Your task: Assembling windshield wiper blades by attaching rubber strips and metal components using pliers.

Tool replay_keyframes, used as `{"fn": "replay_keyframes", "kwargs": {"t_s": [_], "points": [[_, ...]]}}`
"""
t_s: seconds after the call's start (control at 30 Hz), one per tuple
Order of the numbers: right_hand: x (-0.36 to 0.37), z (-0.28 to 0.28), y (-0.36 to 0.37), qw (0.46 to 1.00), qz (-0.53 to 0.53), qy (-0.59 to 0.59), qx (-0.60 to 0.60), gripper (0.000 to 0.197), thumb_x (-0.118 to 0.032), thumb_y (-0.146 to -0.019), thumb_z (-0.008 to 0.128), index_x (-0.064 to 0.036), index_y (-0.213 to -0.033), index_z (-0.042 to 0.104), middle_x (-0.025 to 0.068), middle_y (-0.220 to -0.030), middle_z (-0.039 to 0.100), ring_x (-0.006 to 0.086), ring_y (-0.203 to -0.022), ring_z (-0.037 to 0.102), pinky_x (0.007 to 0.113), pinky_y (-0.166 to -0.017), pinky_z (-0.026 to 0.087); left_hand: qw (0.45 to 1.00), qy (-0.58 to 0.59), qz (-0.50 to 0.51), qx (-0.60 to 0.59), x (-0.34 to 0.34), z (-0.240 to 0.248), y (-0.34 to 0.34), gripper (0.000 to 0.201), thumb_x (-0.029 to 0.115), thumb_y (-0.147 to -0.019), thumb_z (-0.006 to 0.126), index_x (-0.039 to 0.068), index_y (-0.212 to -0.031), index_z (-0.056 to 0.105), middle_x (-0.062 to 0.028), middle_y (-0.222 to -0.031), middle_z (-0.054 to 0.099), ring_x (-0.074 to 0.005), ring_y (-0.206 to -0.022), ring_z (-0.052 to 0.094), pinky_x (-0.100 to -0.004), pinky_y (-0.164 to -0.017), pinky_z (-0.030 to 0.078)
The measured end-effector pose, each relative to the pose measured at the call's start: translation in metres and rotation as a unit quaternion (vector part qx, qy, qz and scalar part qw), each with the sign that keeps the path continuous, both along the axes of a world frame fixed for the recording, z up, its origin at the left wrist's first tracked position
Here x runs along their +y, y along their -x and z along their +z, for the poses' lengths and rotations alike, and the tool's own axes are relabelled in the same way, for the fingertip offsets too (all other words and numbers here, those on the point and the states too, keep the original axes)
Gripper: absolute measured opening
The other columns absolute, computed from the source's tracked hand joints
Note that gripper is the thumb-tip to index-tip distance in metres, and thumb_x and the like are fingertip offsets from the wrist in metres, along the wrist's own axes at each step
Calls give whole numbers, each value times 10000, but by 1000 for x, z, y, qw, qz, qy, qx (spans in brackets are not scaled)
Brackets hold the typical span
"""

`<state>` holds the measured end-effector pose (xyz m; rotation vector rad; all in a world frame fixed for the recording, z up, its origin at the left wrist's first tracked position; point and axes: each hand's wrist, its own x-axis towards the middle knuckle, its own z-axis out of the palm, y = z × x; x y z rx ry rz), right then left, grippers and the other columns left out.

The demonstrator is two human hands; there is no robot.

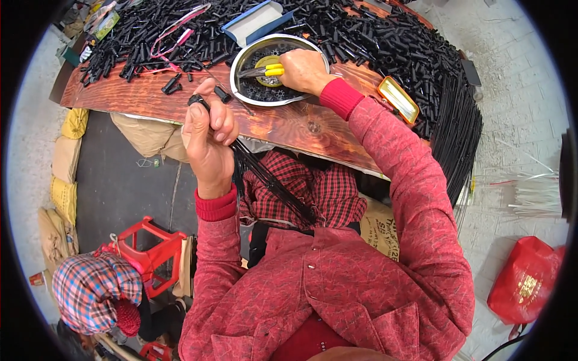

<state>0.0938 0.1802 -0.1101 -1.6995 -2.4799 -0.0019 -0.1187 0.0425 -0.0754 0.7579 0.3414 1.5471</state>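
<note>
Red-brown varnished wood is forming the worktop [283, 123], which is running across the upper half of the view. At far left, yellow sacks [63, 180] are lying stacked on the floor, and a second person in a plaid headscarf [96, 292] is sitting beside a red stool [150, 249].

Short black tubes [150, 36] are lying heaped along the far side of the worktop, with a pink-rimmed item [177, 30] resting on top of them; its kind cannot be told.

The left hand [208, 135] is being held up at the near edge of the worktop, fingers closed around a bundle of black strands [271, 180] that is trailing down toward the lap. A small black piece [198, 100] is being pinched at the fingertips. A few loose tubes are lying just beside this hand.

A round metal bowl [241, 66] is standing on the worktop, holding small black parts. The right hand [307, 71] is resting over the bowl's right rim, clamped on yellow-handled pliers [265, 71] whose nose is pointing left across the bowl. The two hands are apart.

A blue-edged tray [256, 21] is lying behind the bowl. To the right, a small orange-rimmed rectangular tin [398, 99] is sitting on the worktop. Long black rods [460, 138] are hanging over the right end. A red bag [530, 280] is lying on the tiled floor at far right.
</note>
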Motion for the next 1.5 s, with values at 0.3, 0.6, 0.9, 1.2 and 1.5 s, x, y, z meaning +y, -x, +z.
{"fn": "replay_keyframes", "kwargs": {"t_s": [0.3, 0.6, 0.9, 1.2, 1.5], "points": [[4, 21, -10, 909, -120, 172, 361, 327, -275, -746, 755, -5, -928, 740, 115, -825, 723, 234, -707, 676, 339, -702, 534, 1000, -9, 3, 8, 1, 5, -8, 410, 327, -1051, 505, 11, -1312, 500, 35, -757, 399, -48, -594, 351, -195, -504, 289], [-40, 65, -32, 381, 9, 504, 775, 131, -92, -945, 629, 12, -1021, 604, -28, -778, 498, 17, -577, 436, 180, -534, 378, 999, -16, -33, 27, -4, 18, -40, 352, 303, -1070, 464, -4, -1215, 557, 29, -763, 402, -43, -607, 331, -191, -520, 292], [-99, 100, -34, 395, 96, 495, 768, 137, -139, -948, 645, -18, -1004, 609, -46, -779, 478, 10, -600, 419, 186, -563, 365, 997, -24, -25, 70, -19, 39, -72, 320, 298, -1063, 490, 4, -1151, 581, 37, -742, 423, -38, -591, 347, -192, -511, 290], [-147, 119, -31, 736, 162, 63, 654, 160, -181, -938, 696, -25, -969, 686, -26, -838, 636, 47, -746, 543, 213, -669, 440, 992, -1, -33, 120, -30, 57, -87, 173, 212, -982, 647, 41, -999, 625, 72, -672, 449, -29, -536, 357, -198, -476, 282], [-171, 127, -47, 826, 241, -218, 460, 259, 84, -713, 689, -31, -944, 674, 74, -865, 635, 208, -784, 626, 308, -671, 502, 989, 48, -113, 78, -36, 57, -80, 97, 151, -919, 702, 78, -928, 639, 63, -686, 537, -14, -515, 403, -184, -460, 297]]}}
